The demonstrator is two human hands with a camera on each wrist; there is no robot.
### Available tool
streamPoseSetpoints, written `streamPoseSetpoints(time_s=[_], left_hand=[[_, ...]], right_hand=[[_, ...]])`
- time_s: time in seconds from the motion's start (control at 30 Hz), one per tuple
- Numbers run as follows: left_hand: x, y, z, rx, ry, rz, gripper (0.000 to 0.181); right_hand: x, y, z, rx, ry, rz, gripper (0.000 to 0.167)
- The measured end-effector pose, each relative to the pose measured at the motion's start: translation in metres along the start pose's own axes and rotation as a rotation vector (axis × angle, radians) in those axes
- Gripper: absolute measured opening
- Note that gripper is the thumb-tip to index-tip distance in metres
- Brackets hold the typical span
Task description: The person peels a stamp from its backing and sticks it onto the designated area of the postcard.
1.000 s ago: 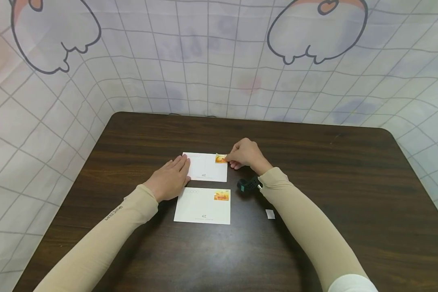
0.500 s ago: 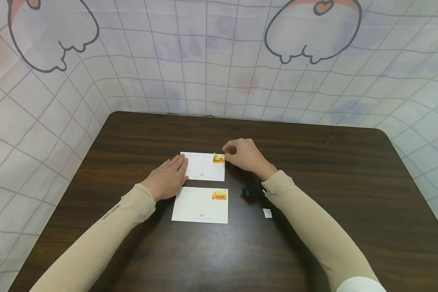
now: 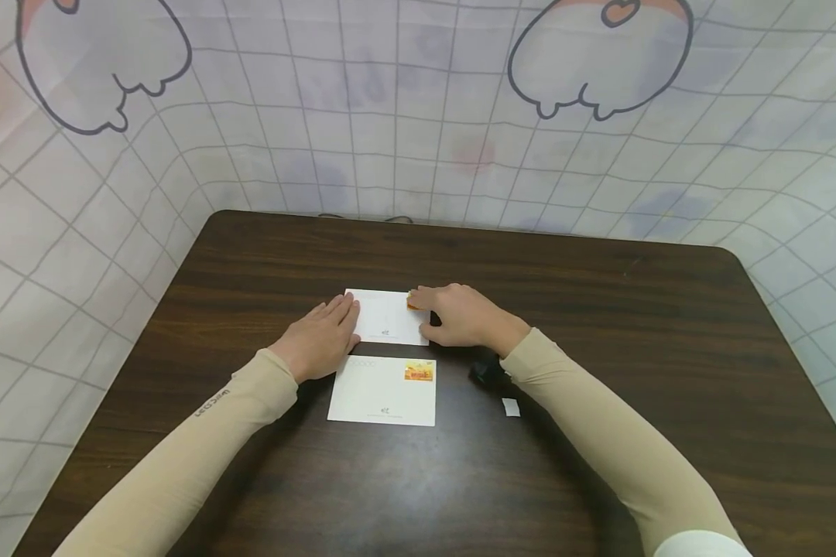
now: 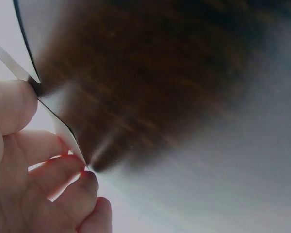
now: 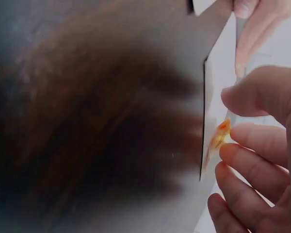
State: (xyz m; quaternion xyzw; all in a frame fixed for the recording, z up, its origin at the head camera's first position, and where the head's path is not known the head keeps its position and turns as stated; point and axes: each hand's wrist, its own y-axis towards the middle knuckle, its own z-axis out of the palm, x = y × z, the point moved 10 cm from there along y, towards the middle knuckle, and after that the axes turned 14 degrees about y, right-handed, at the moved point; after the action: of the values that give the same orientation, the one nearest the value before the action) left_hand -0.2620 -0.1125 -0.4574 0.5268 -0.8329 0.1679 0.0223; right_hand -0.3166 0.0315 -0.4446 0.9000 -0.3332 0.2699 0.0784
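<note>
Two white cards, which could be postcards or envelopes, lie one above the other on the dark table in the head view. My left hand (image 3: 320,336) rests with straight fingers on the left edge of the farther card (image 3: 385,321). On that card's upper right corner is an orange and yellow stamp (image 5: 220,135). The right hand (image 3: 460,316) touches this stamp with its fingertips, partly covering it, while its thumb lies near the card's right edge. The nearer card (image 3: 379,398) bears a similar stamp (image 3: 419,371) at its upper right.
A small white paper piece (image 3: 511,407) lies right of the nearer card. Under the right wrist is a black object (image 3: 486,373), partly hidden. The wooden table (image 3: 669,348) meets a white checked curtain (image 3: 404,116) at its far edge.
My right hand has shifted left from beside the stamp onto it, and its fingers have gone from a pinch to laid over the stamp. The left hand stays on the card.
</note>
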Motion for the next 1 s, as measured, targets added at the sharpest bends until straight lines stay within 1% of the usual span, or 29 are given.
streamPoseSetpoints(time_s=[0.27, 0.37, 0.47, 0.57, 0.73, 0.87, 1.0], left_hand=[[-0.002, 0.001, -0.004, -0.021, 0.011, 0.002, 0.060], [-0.002, 0.001, -0.005, -0.023, 0.018, 0.003, 0.060], [-0.002, 0.000, -0.005, -0.018, 0.022, 0.002, 0.060], [-0.002, -0.001, -0.005, -0.014, 0.022, 0.000, 0.061], [-0.002, -0.002, -0.006, -0.026, 0.013, -0.003, 0.060], [-0.002, -0.003, -0.003, -0.024, 0.014, -0.006, 0.060], [-0.002, -0.002, 0.001, -0.009, 0.003, -0.007, 0.061]], right_hand=[[0.002, -0.001, 0.007, 0.047, -0.060, 0.011, 0.057], [0.002, -0.003, 0.011, 0.077, -0.087, 0.030, 0.066], [0.001, -0.006, 0.017, 0.122, -0.101, 0.075, 0.079], [-0.001, -0.008, 0.023, 0.173, -0.108, 0.119, 0.090], [0.000, -0.012, 0.031, 0.230, -0.103, 0.134, 0.103], [-0.001, -0.014, 0.034, 0.254, -0.086, 0.136, 0.109], [-0.003, -0.015, 0.036, 0.261, -0.076, 0.129, 0.109]])
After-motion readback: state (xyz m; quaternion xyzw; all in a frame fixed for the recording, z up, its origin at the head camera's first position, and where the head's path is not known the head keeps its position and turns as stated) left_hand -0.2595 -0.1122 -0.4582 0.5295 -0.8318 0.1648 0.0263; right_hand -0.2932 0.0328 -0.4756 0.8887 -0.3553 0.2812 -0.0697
